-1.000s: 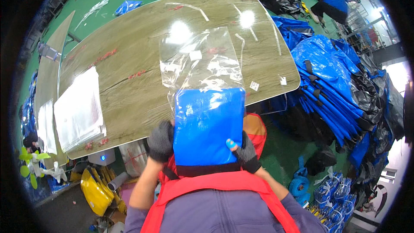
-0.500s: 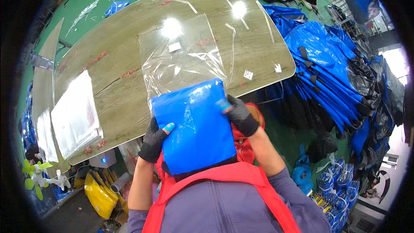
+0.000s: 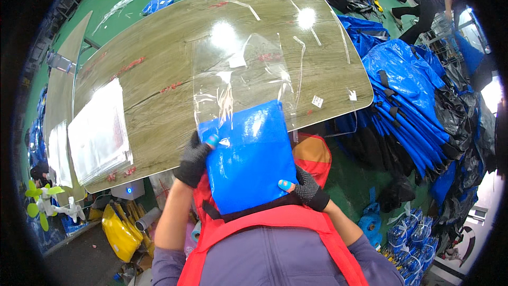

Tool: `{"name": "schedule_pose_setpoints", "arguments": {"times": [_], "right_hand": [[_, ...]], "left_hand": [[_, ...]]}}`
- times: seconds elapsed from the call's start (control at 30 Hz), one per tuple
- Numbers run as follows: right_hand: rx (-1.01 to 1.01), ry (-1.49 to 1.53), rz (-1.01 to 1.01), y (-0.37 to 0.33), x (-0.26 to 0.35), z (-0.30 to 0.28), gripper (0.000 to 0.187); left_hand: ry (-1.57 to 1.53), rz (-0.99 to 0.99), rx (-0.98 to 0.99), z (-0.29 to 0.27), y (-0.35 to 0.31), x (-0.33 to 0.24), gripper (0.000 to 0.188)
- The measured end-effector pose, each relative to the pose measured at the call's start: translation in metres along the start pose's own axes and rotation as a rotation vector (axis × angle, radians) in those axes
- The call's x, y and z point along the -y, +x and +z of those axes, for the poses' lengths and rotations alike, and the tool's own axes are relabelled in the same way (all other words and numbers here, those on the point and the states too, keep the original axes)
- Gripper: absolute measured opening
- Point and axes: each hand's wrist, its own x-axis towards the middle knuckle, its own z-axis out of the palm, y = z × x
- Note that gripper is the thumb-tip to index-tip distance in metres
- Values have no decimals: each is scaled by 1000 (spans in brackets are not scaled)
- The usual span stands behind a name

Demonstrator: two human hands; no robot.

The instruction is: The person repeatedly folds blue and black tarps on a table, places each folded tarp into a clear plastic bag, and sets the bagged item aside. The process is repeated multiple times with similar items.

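A folded blue sheet of shiny, tarp-like material (image 3: pixel 251 153) lies between my hands, at the table's near edge against my front. My left hand (image 3: pixel 194 158), in a dark fingerless dotted glove, grips its left edge, with the blue-wrapped thumb on top. At its lower right corner my right hand (image 3: pixel 308 186), gloved alike, is closed with the thumb on top and the fingers beneath. A clear plastic bag (image 3: pixel 209 79) lies flat beyond, overlapping the sheet's far part. The white slip (image 3: pixel 237 60) shows at the bag. Black material edges the sheet's near side.
The wood-patterned table (image 3: pixel 153 111) carries a stack of clear bags (image 3: pixel 100 132) at left. Blue folded covers (image 3: pixel 402 106) are heaped at right. Below left are yellow packets (image 3: pixel 119 233) and a small green fan (image 3: pixel 42 201). A person (image 3: pixel 439 5) stands at far right.
My right hand has moved down from the sheet's upper right edge to its lower right corner. The left hand keeps its hold. The view has shifted slightly.
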Motion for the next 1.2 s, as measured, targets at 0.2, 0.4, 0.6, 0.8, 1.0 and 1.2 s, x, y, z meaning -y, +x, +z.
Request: {"name": "schedule_pose_setpoints", "arguments": {"times": [0.2,0.4,0.6,0.8,1.0,1.2], "right_hand": [[-3,-236,-69,7,16,-25,61],[-21,39,-252,73,53,-38,54],[-71,72,-151,68,51,-24,54],[-19,0,-120,77,50,-35,59],[-22,22,-166,12,21,-1,73],[87,21,31,-6,5,-8,70]], "left_hand": [[-129,-146,97,37,-42,13,85],[-148,-73,-137,27,-27,6,64],[226,446,-186,5,-5,22,42],[645,541,-400,0,2,23,12],[563,393,-452,29,-80,51,19],[255,294,-85,-2,-78,52,35]]}}
